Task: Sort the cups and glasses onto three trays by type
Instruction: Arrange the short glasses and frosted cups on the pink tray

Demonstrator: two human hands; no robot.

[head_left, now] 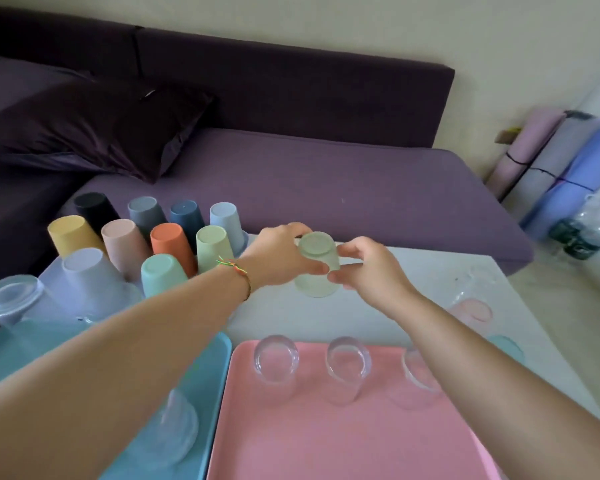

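- Ten coloured cups stand upturned on the lavender tray.
- One pale green cup is gripped by the left hand and the right hand.
- Three clear glasses stand on the pink tray.

One wide-angle view from the person's head looks forward and down over the worktop, close in, so the pink tray fills the bottom edge. It faces the purple sofa beyond the far edge.
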